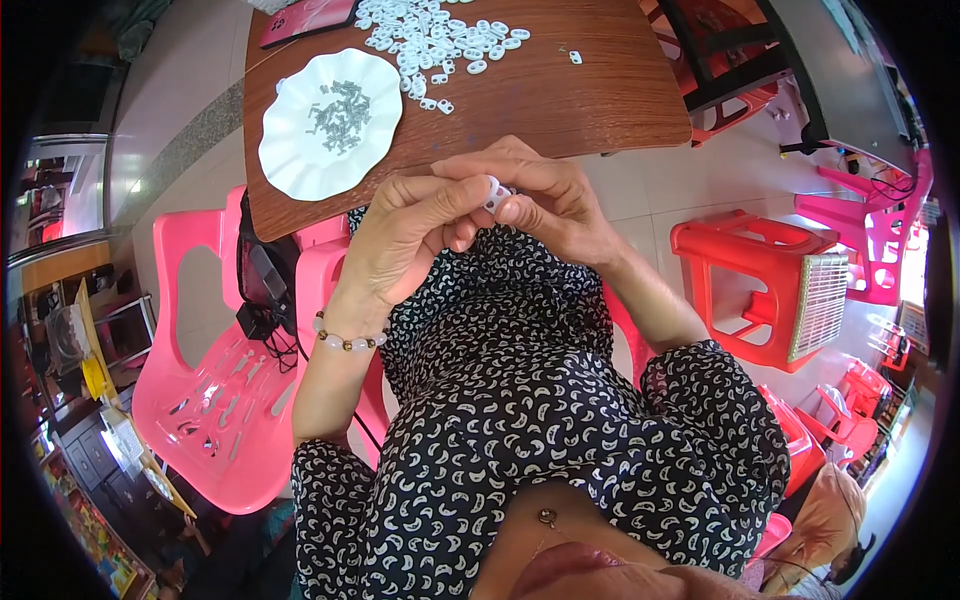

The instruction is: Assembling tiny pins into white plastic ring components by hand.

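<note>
Both hands meet just off the near edge of the table, over my lap. Pinched between the thumb and fingers of my left hand [415, 225] is a small white two-hole plastic piece [493, 196]. The fingertips of my right hand [550, 200] close on its other side, the thumb pressed against it. Whether the right fingers hide a second small part, I cannot tell. Beyond my left hand stands a white wavy-rimmed plate [288, 150] with a heap of tiny grey spring-like pieces [342, 116]. A loose spread of similar white pieces [440, 42] lies beyond my hands.
The brown wooden table [590, 105] ends just past my hands. A pink-covered flat item [308, 22] lies at its far left. A pink chair [215, 400] with a black bag [268, 270] stands left; a red stool [755, 285] stands right. A person [815, 520] is at lower right.
</note>
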Demonstrator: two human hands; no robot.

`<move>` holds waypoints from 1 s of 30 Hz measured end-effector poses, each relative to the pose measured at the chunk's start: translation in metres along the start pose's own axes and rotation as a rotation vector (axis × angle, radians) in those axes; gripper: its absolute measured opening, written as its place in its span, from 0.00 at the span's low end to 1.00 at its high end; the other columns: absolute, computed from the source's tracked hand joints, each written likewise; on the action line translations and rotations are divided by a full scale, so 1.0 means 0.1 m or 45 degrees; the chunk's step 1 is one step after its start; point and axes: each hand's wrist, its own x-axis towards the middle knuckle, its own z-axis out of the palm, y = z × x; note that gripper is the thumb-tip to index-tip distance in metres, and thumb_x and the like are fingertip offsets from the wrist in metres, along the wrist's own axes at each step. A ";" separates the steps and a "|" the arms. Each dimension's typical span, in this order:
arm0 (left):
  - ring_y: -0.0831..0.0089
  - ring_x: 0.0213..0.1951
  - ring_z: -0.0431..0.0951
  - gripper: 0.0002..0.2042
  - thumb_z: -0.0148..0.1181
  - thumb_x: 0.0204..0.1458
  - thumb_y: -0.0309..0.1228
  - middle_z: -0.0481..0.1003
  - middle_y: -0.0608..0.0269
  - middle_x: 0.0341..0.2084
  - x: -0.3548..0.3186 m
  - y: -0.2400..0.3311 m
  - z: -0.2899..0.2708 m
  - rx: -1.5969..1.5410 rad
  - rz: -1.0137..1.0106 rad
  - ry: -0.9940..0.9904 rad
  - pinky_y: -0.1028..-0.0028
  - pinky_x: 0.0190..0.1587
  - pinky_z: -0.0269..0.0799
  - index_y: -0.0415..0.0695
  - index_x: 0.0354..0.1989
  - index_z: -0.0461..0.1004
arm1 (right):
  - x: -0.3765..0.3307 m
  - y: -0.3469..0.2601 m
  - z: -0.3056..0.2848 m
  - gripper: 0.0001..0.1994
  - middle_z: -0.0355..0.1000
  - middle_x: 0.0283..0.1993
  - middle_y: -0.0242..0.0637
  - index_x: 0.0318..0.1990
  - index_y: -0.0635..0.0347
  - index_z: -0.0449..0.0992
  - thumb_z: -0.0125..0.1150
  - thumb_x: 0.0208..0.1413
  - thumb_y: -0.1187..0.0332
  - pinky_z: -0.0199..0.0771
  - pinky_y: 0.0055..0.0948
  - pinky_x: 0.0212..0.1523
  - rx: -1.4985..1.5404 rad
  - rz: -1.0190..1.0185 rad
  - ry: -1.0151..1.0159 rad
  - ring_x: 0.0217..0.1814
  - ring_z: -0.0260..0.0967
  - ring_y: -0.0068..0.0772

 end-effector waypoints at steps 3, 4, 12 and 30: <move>0.83 0.24 0.72 0.08 0.63 0.54 0.31 0.77 0.64 0.24 0.00 -0.01 0.02 -0.007 0.003 -0.008 0.83 0.26 0.67 0.37 0.32 0.80 | -0.02 -0.03 0.04 0.25 0.73 0.41 0.36 0.55 0.64 0.73 0.56 0.58 0.52 0.68 0.29 0.48 0.127 0.051 0.030 0.46 0.66 0.27; 0.83 0.24 0.71 0.08 0.63 0.53 0.31 0.77 0.64 0.24 -0.01 -0.01 0.02 -0.011 0.012 -0.015 0.83 0.26 0.67 0.37 0.31 0.80 | -0.02 -0.05 0.04 0.25 0.73 0.39 0.35 0.55 0.64 0.74 0.57 0.58 0.52 0.68 0.29 0.47 0.119 0.054 0.041 0.46 0.66 0.27; 0.83 0.24 0.71 0.08 0.63 0.53 0.31 0.77 0.63 0.24 -0.06 -0.04 0.08 -0.067 -0.005 0.031 0.84 0.26 0.65 0.37 0.31 0.81 | -0.02 -0.07 0.05 0.25 0.76 0.33 0.32 0.51 0.63 0.76 0.57 0.56 0.50 0.68 0.27 0.45 0.006 0.017 0.085 0.41 0.66 0.25; 0.84 0.25 0.70 0.14 0.59 0.57 0.37 0.77 0.64 0.28 0.10 -0.20 0.05 -0.017 0.092 0.090 0.83 0.29 0.67 0.36 0.36 0.80 | -0.04 0.21 0.00 0.21 0.73 0.48 0.38 0.55 0.65 0.72 0.49 0.64 0.58 0.71 0.25 0.45 0.175 0.077 0.104 0.42 0.68 0.24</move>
